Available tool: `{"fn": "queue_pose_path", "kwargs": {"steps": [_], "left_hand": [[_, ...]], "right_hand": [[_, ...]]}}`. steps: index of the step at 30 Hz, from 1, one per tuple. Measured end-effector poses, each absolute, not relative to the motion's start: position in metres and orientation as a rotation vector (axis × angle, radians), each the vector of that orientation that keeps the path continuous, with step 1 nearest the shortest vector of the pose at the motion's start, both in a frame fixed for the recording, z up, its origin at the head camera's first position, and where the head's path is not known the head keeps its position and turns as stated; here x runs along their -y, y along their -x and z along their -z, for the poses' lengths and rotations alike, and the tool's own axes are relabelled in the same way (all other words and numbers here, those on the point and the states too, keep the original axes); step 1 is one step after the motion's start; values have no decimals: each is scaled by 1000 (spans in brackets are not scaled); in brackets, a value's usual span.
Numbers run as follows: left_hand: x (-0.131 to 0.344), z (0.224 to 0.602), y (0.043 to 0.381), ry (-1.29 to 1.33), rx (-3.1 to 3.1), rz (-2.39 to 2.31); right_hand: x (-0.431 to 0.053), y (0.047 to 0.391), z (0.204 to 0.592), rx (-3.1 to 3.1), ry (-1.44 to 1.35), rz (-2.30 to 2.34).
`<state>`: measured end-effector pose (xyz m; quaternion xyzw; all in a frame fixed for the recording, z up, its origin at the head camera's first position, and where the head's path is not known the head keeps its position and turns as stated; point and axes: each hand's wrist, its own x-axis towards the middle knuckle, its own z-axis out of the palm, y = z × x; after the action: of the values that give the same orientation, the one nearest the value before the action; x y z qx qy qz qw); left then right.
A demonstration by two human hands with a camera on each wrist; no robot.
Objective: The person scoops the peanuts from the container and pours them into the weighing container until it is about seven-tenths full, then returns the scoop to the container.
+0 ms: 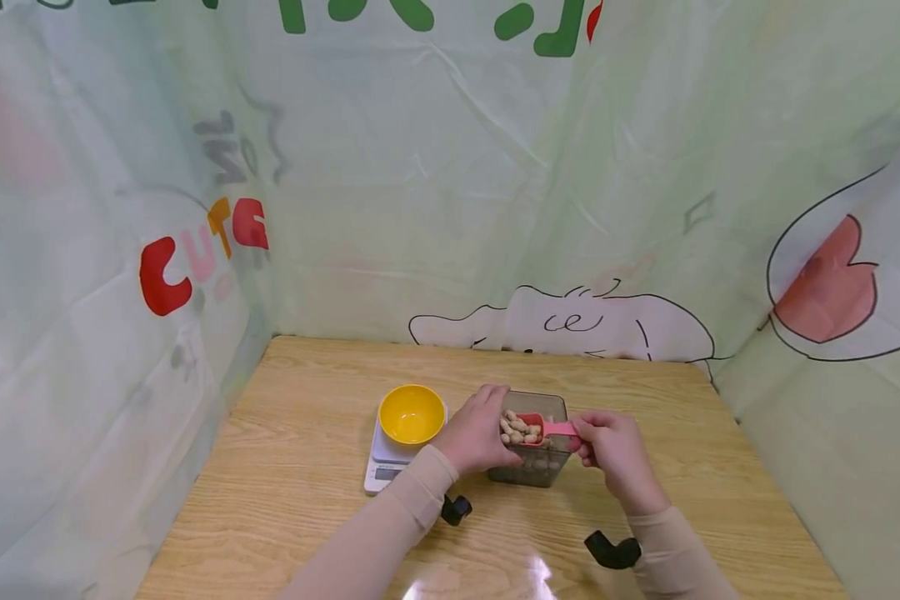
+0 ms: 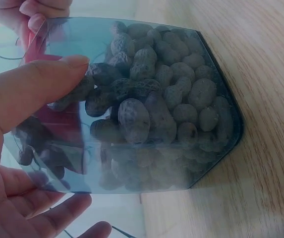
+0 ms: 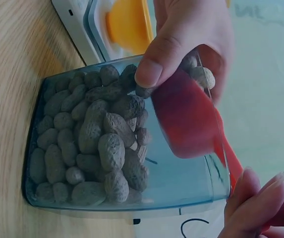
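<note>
A clear, smoky plastic container (image 1: 517, 476) part-filled with unshelled peanuts (image 2: 146, 94) stands on the wooden table. My left hand (image 1: 482, 435) grips its left side, the thumb against the near wall and the other fingers round the far side. With my right hand (image 1: 617, 454) I pinch the pink handle of a red scoop (image 3: 189, 119) over the container's right rim. The scoop's bowl sits inside the container's upper part, above most of the peanuts, and several peanuts (image 1: 516, 428) are heaped in it.
Left of the container, a yellow bowl (image 1: 412, 415) sits on a white kitchen scale (image 1: 379, 478) with a small display. The wooden table (image 1: 300, 433) ends against printed cloth walls (image 1: 390, 208) at the back and sides. Black wrist-camera parts (image 1: 612, 551) hang by both wrists.
</note>
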<state>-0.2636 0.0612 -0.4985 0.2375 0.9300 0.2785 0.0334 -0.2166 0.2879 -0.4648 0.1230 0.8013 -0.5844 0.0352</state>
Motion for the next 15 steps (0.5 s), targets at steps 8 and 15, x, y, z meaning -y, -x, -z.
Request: {"fn": "queue_pose_path", "kwargs": {"steps": [8, 15], "left_hand": [[-62, 500, 264, -738, -2879, -828], [-61, 500, 265, -732, -2874, -834]], "right_hand": [[-299, 213, 467, -2367, -429, 1822], [-297, 215, 467, -2361, -435, 1825]]}}
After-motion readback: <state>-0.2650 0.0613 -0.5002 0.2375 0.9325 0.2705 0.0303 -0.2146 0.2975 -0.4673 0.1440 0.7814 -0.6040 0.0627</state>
